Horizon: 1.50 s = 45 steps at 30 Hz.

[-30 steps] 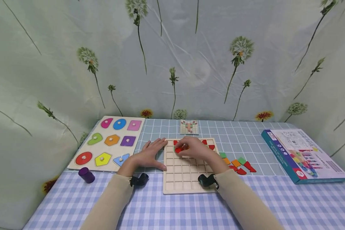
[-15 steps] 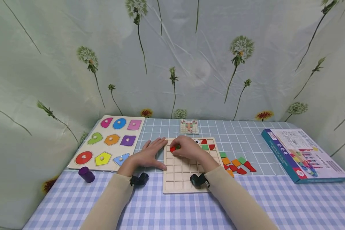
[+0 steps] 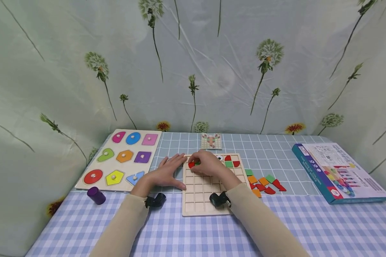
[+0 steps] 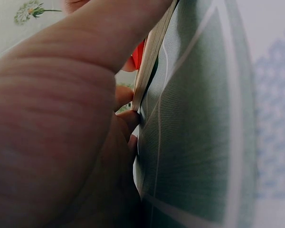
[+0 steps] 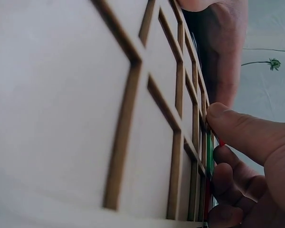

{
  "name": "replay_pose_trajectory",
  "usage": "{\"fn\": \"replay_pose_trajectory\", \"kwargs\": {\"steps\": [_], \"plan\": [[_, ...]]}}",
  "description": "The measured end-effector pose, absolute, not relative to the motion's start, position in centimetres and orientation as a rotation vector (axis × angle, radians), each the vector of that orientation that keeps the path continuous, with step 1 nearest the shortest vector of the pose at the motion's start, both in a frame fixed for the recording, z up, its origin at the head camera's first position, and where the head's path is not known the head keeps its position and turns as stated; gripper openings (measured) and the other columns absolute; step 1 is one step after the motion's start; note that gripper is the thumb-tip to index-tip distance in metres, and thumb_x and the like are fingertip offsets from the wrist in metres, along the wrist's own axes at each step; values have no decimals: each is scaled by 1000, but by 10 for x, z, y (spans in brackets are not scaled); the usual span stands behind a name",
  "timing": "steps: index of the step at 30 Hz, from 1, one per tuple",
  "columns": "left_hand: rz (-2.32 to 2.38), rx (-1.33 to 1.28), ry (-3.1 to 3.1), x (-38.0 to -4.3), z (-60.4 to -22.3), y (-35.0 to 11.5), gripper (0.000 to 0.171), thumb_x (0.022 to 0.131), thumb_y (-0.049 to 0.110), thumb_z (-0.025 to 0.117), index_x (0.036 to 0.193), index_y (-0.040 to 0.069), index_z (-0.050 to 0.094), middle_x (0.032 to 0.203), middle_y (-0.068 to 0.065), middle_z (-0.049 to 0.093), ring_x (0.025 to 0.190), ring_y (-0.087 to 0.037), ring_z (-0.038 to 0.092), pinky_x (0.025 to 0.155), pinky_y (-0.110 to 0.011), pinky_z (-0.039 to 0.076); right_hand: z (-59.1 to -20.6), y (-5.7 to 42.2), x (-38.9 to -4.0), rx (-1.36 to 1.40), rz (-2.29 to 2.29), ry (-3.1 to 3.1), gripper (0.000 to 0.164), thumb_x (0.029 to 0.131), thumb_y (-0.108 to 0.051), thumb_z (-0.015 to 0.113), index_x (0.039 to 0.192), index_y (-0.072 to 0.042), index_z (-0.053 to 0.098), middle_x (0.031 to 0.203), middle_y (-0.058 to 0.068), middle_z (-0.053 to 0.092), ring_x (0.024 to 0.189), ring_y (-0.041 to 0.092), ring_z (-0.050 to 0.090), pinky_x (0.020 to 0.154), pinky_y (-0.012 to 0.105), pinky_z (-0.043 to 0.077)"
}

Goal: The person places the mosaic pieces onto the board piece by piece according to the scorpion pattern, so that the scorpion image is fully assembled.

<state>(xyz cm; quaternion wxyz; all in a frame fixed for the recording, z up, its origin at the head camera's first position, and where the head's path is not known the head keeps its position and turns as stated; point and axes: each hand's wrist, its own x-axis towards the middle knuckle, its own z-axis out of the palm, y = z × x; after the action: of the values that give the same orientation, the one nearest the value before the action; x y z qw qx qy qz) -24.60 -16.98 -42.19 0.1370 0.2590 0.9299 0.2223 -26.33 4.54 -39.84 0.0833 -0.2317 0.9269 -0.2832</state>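
Note:
A wooden grid board (image 3: 199, 200) lies in the middle of the table. My left hand (image 3: 167, 174) rests along its left edge, fingers straight and thumb spread against the side; the left wrist view shows the board's edge (image 4: 154, 52) by the fingers. At the board's upper-left squares my right hand (image 3: 207, 165) pinches a small red piece (image 3: 191, 165) between thumb and fingers. A green tile (image 5: 209, 154) sits in the grid beside it. Farther right on the board are a green square (image 3: 229, 164) and red quarter-circle pieces (image 3: 236, 164). My right hand hides part of the upper rows.
Loose red, orange and green pieces (image 3: 264, 182) lie right of the board. A small pattern card (image 3: 211, 141) is behind it. Left are a knobbed shape puzzle (image 3: 135, 148) and a purple cylinder (image 3: 96, 195). A flat box (image 3: 341, 173) lies far right.
My right hand has shifted left along the upper rows with the red piece, then slightly toward the back, uncovering tiles at the upper right. My left hand has stayed in place.

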Motion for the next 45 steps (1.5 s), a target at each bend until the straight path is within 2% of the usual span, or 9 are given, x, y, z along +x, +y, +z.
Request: {"fn": "replay_pose_trajectory", "kwargs": {"steps": [13,27,45], "plan": [[662,753,2685,-244,-420,-170,112,75,55,81,161,15,21,170,-8,14,158,-33,6,123,-65,-3,-402,49,-262,-707,-890,2748,23,88,-14,75,111,-17,71,104,1,65,94,16,57,91,36,52],[660,753,2691,-243,-421,-170,111,75,55,81,160,15,22,169,-8,15,158,-33,7,123,-64,-2,-403,46,-265,-707,-872,2773,20,88,-20,77,107,-19,71,101,-1,65,92,14,57,88,35,50],[657,767,2693,-244,-422,-171,112,75,56,81,160,14,22,170,-8,15,158,-33,6,124,-64,-2,-400,44,-266,-690,-876,2748,20,88,-18,76,108,-19,74,98,-2,68,90,13,59,87,36,51]]}}
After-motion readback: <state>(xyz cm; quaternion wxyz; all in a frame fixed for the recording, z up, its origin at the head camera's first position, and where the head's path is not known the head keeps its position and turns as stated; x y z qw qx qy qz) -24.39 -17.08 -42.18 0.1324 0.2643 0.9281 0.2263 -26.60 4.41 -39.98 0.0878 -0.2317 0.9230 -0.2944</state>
